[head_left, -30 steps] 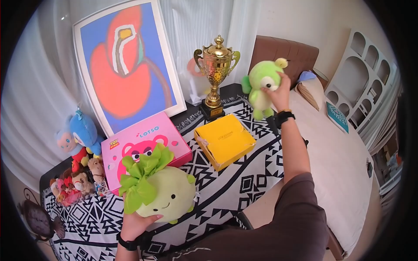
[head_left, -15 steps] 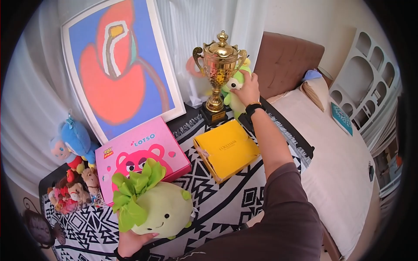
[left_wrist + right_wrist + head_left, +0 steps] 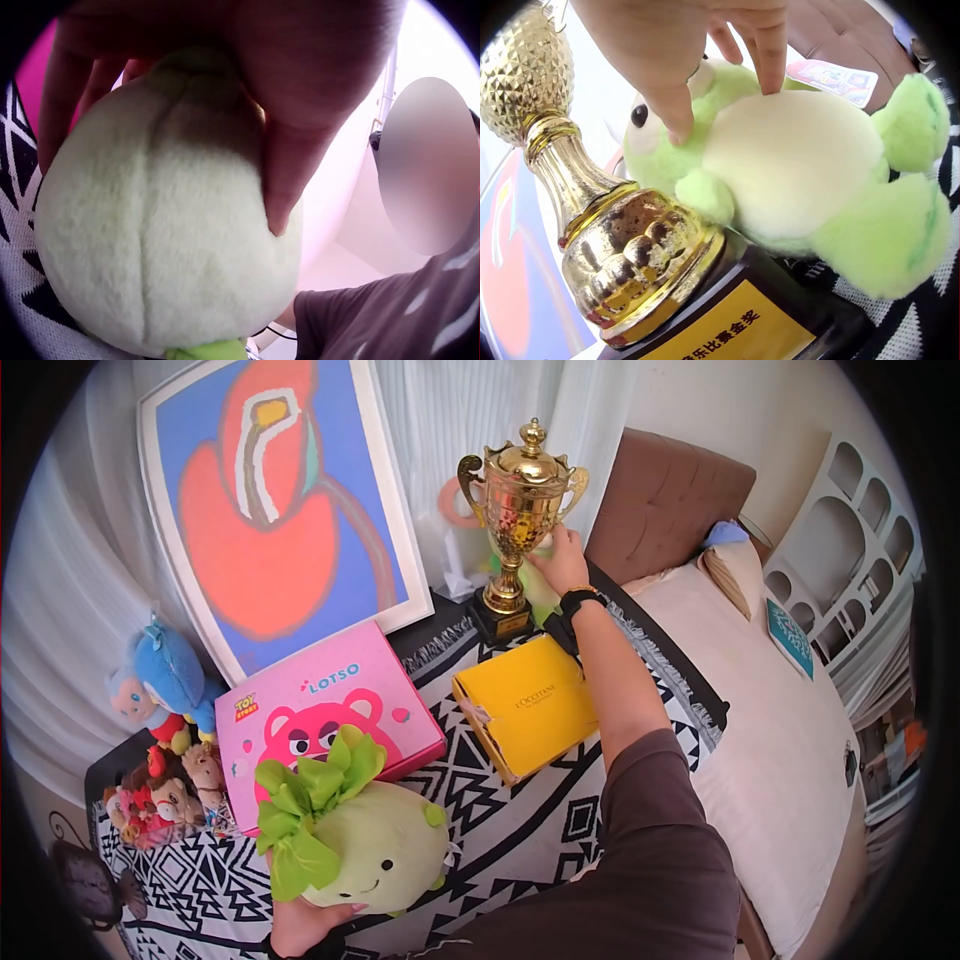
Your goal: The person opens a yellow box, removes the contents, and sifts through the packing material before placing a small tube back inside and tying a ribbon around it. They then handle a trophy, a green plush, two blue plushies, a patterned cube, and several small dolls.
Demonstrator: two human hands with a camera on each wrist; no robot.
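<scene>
My left hand point(image 3: 305, 928) grips a round pale-green plush radish point(image 3: 390, 850) with a smiling face and bright leafy top, low over the patterned cloth. In the left wrist view, the thumb and fingers spread around the plush body point(image 3: 180, 217). At the back of the table, my right hand point(image 3: 563, 563) holds a green plush toy point(image 3: 795, 157) with a cream belly and big eyes. Its thumb and fingers pinch the toy around the head and neck. A gold trophy point(image 3: 525, 500) on a black base stands beside the toy and hides part of it in the head view.
A pink Lotso box point(image 3: 330, 705) and a yellow box point(image 3: 530, 710) lie on the black-and-white cloth point(image 3: 480, 830). Several plush toys point(image 3: 165, 790) cluster at the left, under a blue plush point(image 3: 165, 665). A framed picture point(image 3: 260, 540) leans behind; a bed point(image 3: 780, 760) stands at the right.
My right hand has carried the green plush toy leftward and down, from the trophy's right to close behind it. The left hand keeps its hold on the plush radish, slightly lower in view.
</scene>
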